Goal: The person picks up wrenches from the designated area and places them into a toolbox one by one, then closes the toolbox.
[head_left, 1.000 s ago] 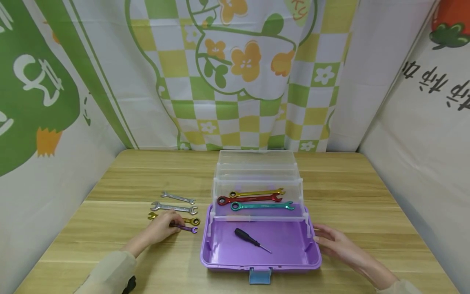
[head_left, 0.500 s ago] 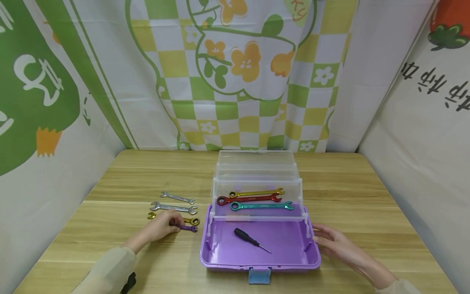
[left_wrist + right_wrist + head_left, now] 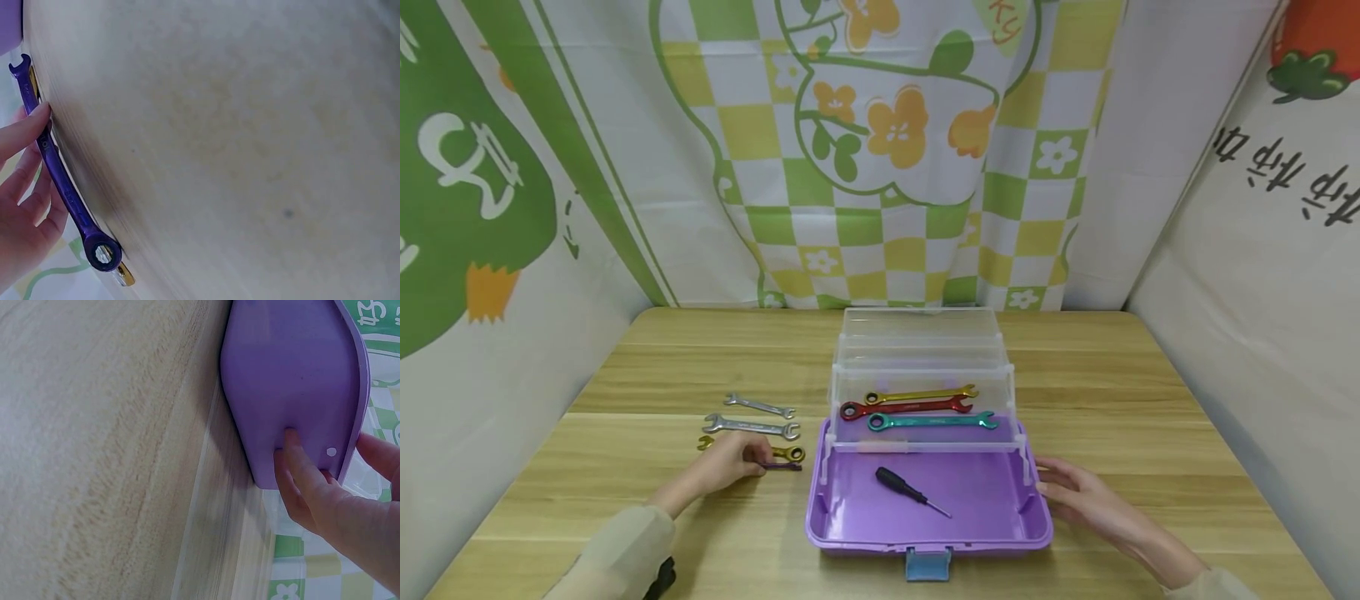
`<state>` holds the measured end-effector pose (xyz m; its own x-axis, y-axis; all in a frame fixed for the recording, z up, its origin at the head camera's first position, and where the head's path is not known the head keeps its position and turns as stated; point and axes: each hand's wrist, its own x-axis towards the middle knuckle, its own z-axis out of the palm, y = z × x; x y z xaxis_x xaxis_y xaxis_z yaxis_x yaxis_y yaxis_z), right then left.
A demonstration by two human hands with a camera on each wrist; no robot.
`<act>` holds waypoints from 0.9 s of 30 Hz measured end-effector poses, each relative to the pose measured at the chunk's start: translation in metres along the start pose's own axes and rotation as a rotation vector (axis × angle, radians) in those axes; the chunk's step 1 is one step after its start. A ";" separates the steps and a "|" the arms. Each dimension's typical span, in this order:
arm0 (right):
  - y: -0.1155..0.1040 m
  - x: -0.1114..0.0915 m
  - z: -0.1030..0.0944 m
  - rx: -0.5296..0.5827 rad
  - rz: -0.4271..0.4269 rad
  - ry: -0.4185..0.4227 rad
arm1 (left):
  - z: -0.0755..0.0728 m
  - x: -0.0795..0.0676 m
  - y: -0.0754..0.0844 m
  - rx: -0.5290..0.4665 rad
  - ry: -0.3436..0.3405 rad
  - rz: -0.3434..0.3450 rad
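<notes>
My left hand (image 3: 733, 462) pinches a purple ratcheting combination wrench (image 3: 62, 178) between thumb and fingers, just in front of a gold wrench (image 3: 790, 453). In the left wrist view its face is turned up on edge, ring end toward the bottom. Part of the gold wrench is hidden behind my hand. My right hand (image 3: 1093, 502) rests at the right side of the purple toolbox (image 3: 925, 546), fingers against its outer wall and thumb at the rim. Inside the box lies a black-handled screwdriver (image 3: 901, 483).
Two silver open-end wrenches (image 3: 752, 427) lie behind the gold one. The box's clear tiered trays (image 3: 921, 342) are folded back, with gold, red and teal wrenches (image 3: 932, 422) across them. A blue latch (image 3: 927, 565) hangs at the front. Patterned curtains surround the wooden table (image 3: 1150, 400).
The purple wrench has turned from lying flat to on edge in my left fingers. My right hand has stayed at the box; the head view has shifted slightly.
</notes>
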<state>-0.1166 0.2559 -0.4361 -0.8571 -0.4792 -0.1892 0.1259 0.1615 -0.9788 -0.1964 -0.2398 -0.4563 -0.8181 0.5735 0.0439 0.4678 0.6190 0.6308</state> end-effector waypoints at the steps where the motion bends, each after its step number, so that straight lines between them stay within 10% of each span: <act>1: 0.000 0.000 0.000 0.006 0.003 -0.001 | 0.000 0.000 0.000 0.002 0.002 0.005; 27: 0.000 0.000 0.001 0.015 0.016 0.011 | -0.019 0.001 0.029 -0.027 0.088 0.043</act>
<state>-0.1161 0.2555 -0.4366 -0.8603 -0.4671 -0.2042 0.1470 0.1561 -0.9767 -0.1901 -0.2314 -0.4228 -0.8239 0.5494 0.1387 0.4952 0.5792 0.6475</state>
